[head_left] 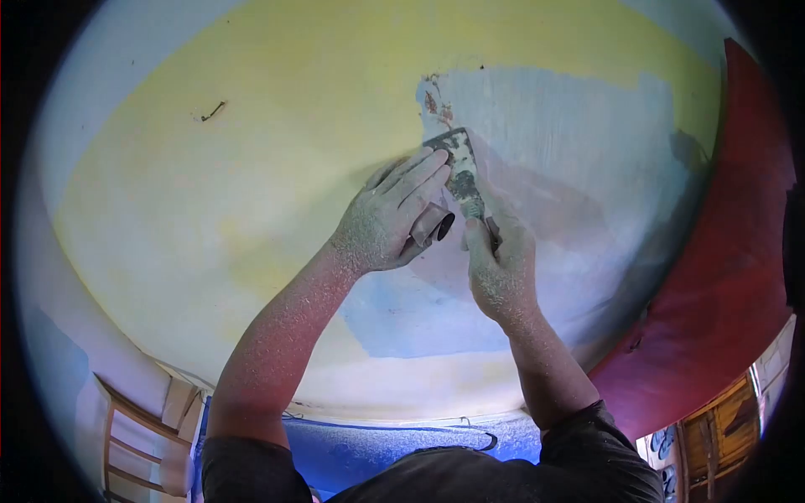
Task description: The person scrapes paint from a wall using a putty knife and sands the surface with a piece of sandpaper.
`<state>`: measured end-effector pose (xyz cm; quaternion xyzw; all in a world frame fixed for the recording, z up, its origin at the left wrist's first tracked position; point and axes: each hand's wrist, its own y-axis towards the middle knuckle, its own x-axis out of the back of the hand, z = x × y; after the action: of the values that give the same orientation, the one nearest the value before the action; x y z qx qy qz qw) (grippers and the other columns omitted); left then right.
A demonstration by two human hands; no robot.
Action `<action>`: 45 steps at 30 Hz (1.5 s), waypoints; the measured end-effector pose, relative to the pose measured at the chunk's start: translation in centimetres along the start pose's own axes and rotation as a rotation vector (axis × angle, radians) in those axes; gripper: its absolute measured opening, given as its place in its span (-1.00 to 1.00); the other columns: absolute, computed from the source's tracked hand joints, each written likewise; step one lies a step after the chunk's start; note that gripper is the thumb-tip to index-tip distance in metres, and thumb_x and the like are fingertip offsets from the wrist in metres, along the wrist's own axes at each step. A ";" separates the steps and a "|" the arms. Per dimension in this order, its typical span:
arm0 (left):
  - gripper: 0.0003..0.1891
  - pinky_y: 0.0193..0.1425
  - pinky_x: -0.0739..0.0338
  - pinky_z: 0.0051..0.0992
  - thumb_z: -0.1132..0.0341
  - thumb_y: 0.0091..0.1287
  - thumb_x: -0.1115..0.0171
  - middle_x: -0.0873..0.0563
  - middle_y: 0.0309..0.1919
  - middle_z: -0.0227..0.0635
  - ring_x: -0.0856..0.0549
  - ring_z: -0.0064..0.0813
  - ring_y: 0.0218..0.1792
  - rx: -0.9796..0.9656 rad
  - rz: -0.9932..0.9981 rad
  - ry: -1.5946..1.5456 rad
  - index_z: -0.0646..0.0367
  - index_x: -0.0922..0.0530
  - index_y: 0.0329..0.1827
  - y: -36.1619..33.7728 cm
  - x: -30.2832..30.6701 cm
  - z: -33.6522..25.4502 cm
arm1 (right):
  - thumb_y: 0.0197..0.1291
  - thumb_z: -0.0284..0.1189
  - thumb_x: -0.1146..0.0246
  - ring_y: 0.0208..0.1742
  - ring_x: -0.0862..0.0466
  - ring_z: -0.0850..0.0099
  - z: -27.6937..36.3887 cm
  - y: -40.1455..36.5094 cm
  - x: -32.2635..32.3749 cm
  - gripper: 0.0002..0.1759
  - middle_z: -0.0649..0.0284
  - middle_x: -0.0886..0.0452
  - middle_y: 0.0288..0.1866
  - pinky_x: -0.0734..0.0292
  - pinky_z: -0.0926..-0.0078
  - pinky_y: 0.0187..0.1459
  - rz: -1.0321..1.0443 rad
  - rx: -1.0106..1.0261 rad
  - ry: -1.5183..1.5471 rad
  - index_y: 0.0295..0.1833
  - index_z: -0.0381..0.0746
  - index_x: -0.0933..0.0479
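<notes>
My right hand (503,260) grips the handle of a paint-spattered scraper (463,172), its blade edge up against the painted wall (319,168). The fingertips of my left hand (390,205) rest on the scraper's blade. A folded piece of greyish sheet (432,225) is held in my left hand, curled beside the thumb. Just above the blade, a damaged patch (438,105) shows brown spots at the edge of the pale blue area. Both hands and forearms are coated in light dust.
A dark red panel (713,293) curves along the right. Blue sheeting (360,453) sprinkled with dust lies below the wall. A wooden frame (134,436) stands at lower left, and wooden furniture (717,436) at lower right. A small hook (214,111) sticks out at upper left.
</notes>
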<state>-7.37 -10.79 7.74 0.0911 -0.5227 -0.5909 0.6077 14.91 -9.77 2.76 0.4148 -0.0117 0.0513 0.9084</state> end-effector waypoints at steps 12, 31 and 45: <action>0.00 0.85 -0.39 0.15 0.37 0.31 -0.60 -0.43 0.82 0.07 -0.47 0.15 0.79 0.098 0.068 0.002 0.22 -0.33 0.85 0.5 0.4 -1.7 | 0.71 -0.53 -0.21 -0.32 -0.63 0.46 0.1 0.3 0.3 -0.42 0.00 -0.68 -0.32 -0.59 0.33 -0.21 0.020 -0.031 -0.014 0.75 -0.35 -0.54; 0.03 0.87 -0.35 0.14 0.36 0.28 -0.63 -0.40 0.84 0.09 -0.43 0.17 0.81 0.115 -0.054 0.076 0.22 -0.31 0.85 3.6 0.8 0.9 | 0.69 -0.55 -0.22 -0.30 -0.70 0.37 1.7 4.8 -0.1 -0.43 -0.11 -0.73 -0.28 -0.67 0.24 -0.12 -0.036 0.111 -0.108 0.72 -0.43 -0.55; -0.23 0.85 -0.39 0.12 0.35 0.48 -0.49 -0.49 0.78 0.07 -0.51 0.11 0.76 0.086 -0.044 0.077 0.26 -0.44 0.76 2.3 0.9 0.8 | 0.69 -0.60 -0.19 -0.22 -0.76 0.38 2.3 3.1 -0.5 -0.40 -0.17 -0.80 -0.18 -0.68 0.30 -0.07 -0.006 -0.024 -0.127 0.76 -0.42 -0.50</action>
<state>-6.76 -10.46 10.30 0.1511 -0.5217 -0.5772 0.6099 14.18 -9.50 6.60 0.4065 -0.0686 0.0223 0.9108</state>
